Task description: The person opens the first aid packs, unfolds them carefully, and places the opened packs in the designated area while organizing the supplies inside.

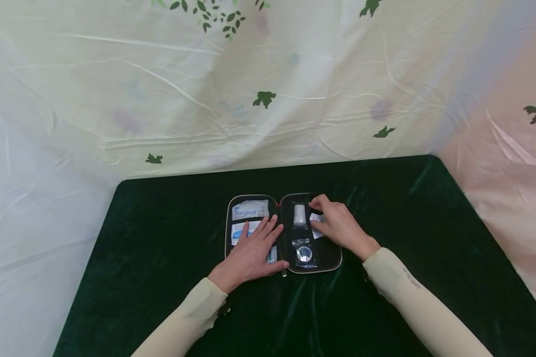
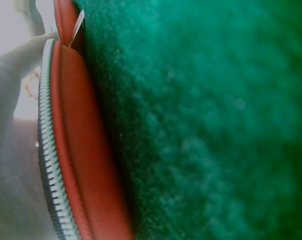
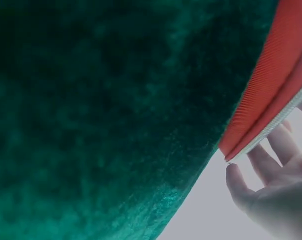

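Observation:
An unzipped first-aid case (image 1: 333, 263) lies spread on the table, its outside red in the left wrist view. My left hand (image 1: 252, 258) rests with fingers spread over the left half. A packet marked "Surgical" (image 1: 250, 210) and a white-and-blue packet (image 1: 238, 232) show around it. My right hand (image 1: 339, 223) is over the right half, thumb and forefinger apart beside a small white packet (image 1: 317, 225). A white roll in clear wrap (image 1: 299, 215) and a bagged round item (image 1: 303, 254) sit left of that hand. Its fingers look loosely bent in the right wrist view.
A dark green velvet cloth (image 1: 161, 258) covers the table under the case. Pale fabric with green leaf prints (image 1: 183, 99) hangs behind and at both sides. The zipper pull (image 1: 284, 272) lies at the case's front edge, near the spine.

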